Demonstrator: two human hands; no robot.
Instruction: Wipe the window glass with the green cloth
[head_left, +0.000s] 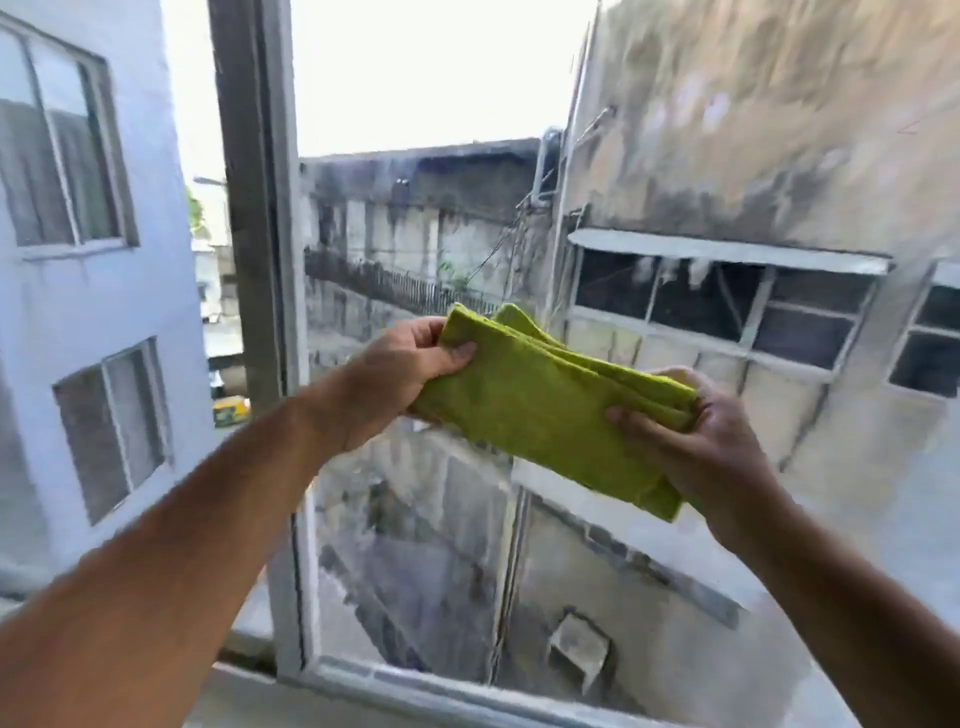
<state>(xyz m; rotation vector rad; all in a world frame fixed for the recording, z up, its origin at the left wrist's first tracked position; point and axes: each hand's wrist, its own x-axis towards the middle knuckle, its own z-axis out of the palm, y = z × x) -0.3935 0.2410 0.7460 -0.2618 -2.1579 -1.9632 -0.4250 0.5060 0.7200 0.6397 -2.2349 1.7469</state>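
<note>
A: green cloth (545, 410) is terry-looking, folded in layers, held up in front of the window glass (426, 545), not on it yet. I'd judge it light, limp, grippy.

B: Hands?

A: left hand (400, 374) pinches the upper-left end, right hand (696, 436) grips the lower-right. Bunch it into one palm. Glass looks streaky, hard, flat; window frame (260, 208) is grey, painted.

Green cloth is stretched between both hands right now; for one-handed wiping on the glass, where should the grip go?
Probably the right end of the green cloth, where the folded layers stack thickest in the right hand. Come from the near side, thumb on top, fingers under, so the flat folded face points toward the window glass. The left hand only pinches a corner.
</note>
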